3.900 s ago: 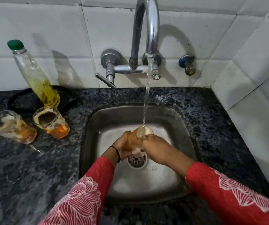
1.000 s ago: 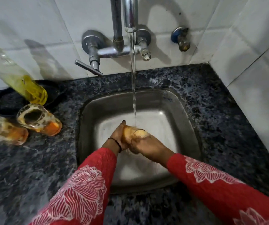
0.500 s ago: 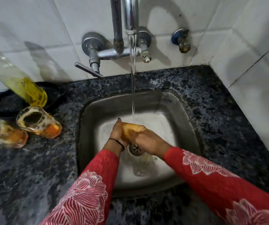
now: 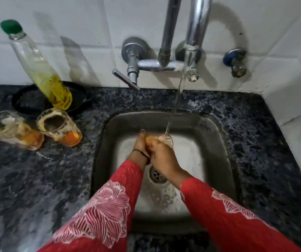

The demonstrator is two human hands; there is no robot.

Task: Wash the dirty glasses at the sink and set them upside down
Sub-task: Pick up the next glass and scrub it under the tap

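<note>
Over the steel sink (image 4: 217,146) both my hands hold one glass (image 4: 164,138) under the running water (image 4: 179,88) from the tap (image 4: 197,26). My left hand (image 4: 141,144) wraps the glass from the left. My right hand (image 4: 161,159) grips it from the front, covering most of it; only its rim and an orange-stained side show. Two dirty glasses stand on the dark counter at the left, one nearer the sink (image 4: 59,127) and one at the far left (image 4: 12,130), both smeared white with orange residue at the bottom.
A clear bottle with a green cap and yellow liquid (image 4: 42,70) leans in a black dish (image 4: 28,101) behind the dirty glasses. A tap lever (image 4: 126,79) sticks out over the sink's back edge. The drain (image 4: 156,174) lies below my hands. Speckled granite counter (image 4: 266,142) surrounds the sink.
The glass has shifted slightly right so its rim meets the water stream, and my right hand has closed over more of it. The view has tilted up, showing the whole bottle.
</note>
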